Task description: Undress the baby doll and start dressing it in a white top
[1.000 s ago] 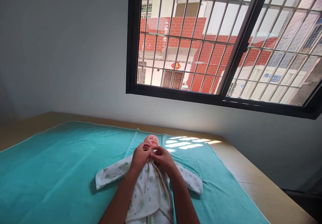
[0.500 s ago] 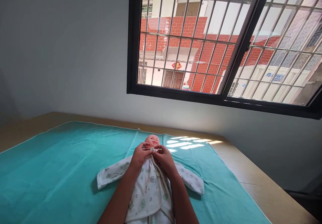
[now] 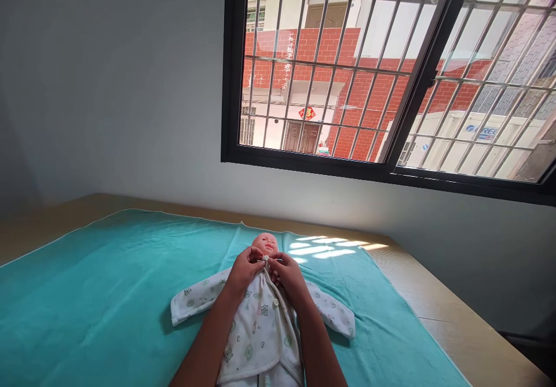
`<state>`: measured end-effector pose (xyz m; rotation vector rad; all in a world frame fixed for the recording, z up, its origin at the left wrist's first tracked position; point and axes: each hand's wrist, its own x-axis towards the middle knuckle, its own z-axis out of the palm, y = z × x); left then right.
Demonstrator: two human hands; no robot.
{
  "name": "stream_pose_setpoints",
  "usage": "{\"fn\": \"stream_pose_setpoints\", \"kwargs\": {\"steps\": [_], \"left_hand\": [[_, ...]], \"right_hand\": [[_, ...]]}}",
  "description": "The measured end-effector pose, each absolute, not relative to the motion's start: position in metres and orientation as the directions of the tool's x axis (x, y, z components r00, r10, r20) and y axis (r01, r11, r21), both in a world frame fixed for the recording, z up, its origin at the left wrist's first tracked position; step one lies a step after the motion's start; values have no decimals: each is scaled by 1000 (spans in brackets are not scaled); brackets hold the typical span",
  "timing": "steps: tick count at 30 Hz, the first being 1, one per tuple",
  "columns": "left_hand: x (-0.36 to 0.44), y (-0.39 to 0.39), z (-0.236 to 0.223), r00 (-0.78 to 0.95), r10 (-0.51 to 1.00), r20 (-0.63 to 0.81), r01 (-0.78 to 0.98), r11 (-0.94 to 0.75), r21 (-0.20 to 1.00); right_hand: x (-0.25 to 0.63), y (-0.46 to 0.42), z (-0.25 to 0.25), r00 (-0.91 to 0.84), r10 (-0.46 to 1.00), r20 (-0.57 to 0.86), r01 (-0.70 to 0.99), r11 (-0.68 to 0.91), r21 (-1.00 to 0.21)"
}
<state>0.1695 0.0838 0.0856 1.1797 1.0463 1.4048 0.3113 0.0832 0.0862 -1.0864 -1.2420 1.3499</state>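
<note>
A baby doll lies on its back on a teal towel, dressed in a white printed garment with sleeves spread to both sides. My left hand and my right hand meet at the garment's neckline just below the doll's chin. Both pinch the fabric edges around the top button. Lower buttons run down the front between my forearms.
The towel covers a wooden platform set against a grey wall. A barred window above looks onto a red brick building. A sunlit patch falls on the towel right of the doll's head.
The view has drifted slightly, so doll and hands sit a little further right. My fingers stay pinched at the neckline, closing in a bit tighter on the top button.
</note>
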Motion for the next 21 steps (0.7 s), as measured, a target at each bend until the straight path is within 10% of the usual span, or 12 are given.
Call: {"fn": "stream_pose_setpoints", "kwargs": {"steps": [21], "left_hand": [[171, 85, 86, -37, 985, 167, 12, -167, 986]], "right_hand": [[316, 92, 74, -35, 999, 7, 5, 7, -1000]]}}
